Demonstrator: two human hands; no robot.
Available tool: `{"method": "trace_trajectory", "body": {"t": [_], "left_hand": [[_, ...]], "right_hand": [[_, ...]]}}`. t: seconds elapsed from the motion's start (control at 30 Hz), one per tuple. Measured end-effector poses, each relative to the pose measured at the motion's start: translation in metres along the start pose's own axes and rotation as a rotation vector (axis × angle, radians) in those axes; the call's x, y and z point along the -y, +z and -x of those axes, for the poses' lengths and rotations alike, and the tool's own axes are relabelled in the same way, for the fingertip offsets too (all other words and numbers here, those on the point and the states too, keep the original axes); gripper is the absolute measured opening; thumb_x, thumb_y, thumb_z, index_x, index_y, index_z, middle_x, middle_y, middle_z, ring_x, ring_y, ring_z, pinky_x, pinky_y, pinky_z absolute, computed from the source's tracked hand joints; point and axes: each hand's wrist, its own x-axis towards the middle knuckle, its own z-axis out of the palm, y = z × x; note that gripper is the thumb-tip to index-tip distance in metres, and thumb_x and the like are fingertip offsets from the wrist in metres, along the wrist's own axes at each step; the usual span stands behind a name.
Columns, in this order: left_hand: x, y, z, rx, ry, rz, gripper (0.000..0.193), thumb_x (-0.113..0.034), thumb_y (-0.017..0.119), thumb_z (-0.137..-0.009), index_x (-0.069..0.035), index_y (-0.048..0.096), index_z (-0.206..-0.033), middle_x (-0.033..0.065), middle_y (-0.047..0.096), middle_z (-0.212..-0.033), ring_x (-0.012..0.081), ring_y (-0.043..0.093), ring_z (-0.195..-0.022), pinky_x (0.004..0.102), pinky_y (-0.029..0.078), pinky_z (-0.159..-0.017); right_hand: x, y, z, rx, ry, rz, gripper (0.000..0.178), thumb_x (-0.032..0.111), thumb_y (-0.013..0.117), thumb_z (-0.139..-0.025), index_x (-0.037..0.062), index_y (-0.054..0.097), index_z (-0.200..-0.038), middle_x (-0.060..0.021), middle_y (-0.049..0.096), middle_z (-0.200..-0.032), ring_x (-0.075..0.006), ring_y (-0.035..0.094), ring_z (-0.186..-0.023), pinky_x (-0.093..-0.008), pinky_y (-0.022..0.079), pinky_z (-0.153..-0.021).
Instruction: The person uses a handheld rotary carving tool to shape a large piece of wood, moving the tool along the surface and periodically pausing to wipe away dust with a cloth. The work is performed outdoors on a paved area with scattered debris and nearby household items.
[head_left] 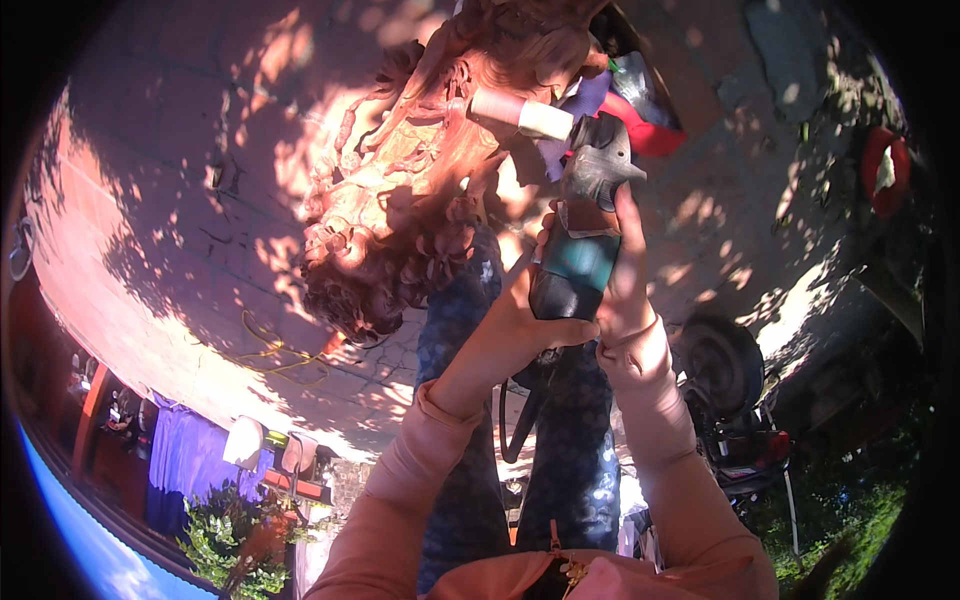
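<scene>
**Where things lay on the paved ground**

A power tool (585,235) sat between the two hands, the left hand (520,325) at its rear left side and the right hand (628,275) along its right side. The tool's front end touched the right edge of a carved wooden piece (400,190), which lay on the paved ground (180,150). A pile of cloths (625,100) lay just behind the tool. A wheel (718,362) stood right of the right forearm. A cord (270,355) lay on the paving, left of the left arm.
</scene>
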Motion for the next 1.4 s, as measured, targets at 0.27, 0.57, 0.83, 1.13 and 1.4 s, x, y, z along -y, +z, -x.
{"method": "trace_trajectory", "body": {"t": [0.27, 0.57, 0.83, 1.13, 1.4], "left_hand": [[0.007, -0.002, 0.016, -0.006, -0.124, -0.038, 0.066, -0.005, 0.077, -0.072, 0.001, 0.043, -0.128, 0.0052, 0.060, -0.101, 0.0140, 0.061, -0.087, 0.0294, 0.051, -0.079], [-0.011, -0.007, 0.011, 0.030, -0.063, -0.038, 0.063, -0.003, 0.075, -0.071, 0.000, 0.045, -0.127, 0.0063, 0.061, -0.099, 0.0163, 0.063, -0.084, 0.0297, 0.051, -0.078], [-0.019, -0.017, 0.006, 0.086, -0.043, -0.055, 0.063, -0.007, 0.076, -0.072, 0.001, 0.045, -0.126, 0.0059, 0.060, -0.100, 0.0154, 0.061, -0.086, 0.0284, 0.050, -0.078], [0.028, -0.012, 0.013, -0.029, -0.082, -0.254, 0.071, -0.010, 0.082, -0.068, 0.002, 0.044, -0.127, 0.0051, 0.057, -0.108, 0.0112, 0.055, -0.099, 0.0272, 0.046, -0.085], [-0.021, -0.013, 0.006, 0.075, -0.127, -0.093, 0.065, -0.007, 0.078, -0.070, -0.001, 0.046, -0.126, 0.0012, 0.058, -0.101, 0.0097, 0.056, -0.089, 0.0258, 0.046, -0.081]], "right_hand": [[-0.018, -0.008, 0.012, 0.073, -0.023, -0.118, 0.062, 0.059, 0.050, -0.090, 0.0012, 0.056, -0.112, -0.0137, 0.064, -0.091, -0.0232, 0.065, -0.078, -0.0346, 0.056, -0.069], [-0.004, 0.021, 0.016, -0.058, -0.039, 0.029, 0.062, 0.060, 0.052, -0.089, 0.0008, 0.060, -0.107, -0.0130, 0.065, -0.092, -0.0244, 0.065, -0.082, -0.0375, 0.055, -0.074], [-0.009, 0.014, 0.005, -0.117, -0.033, 0.000, 0.062, 0.060, 0.051, -0.089, 0.0002, 0.062, -0.103, -0.0131, 0.065, -0.089, -0.0221, 0.064, -0.080, -0.0364, 0.055, -0.071], [-0.037, -0.044, 0.008, 0.053, -0.043, -0.153, 0.069, 0.064, 0.049, -0.088, 0.0007, 0.054, -0.114, -0.0149, 0.062, -0.094, -0.0248, 0.063, -0.082, -0.0365, 0.054, -0.072], [-0.019, -0.002, 0.004, 0.018, -0.053, -0.141, 0.067, 0.064, 0.047, -0.089, 0.0008, 0.058, -0.110, -0.0117, 0.063, -0.090, -0.0225, 0.063, -0.083, -0.0356, 0.054, -0.076]]}}
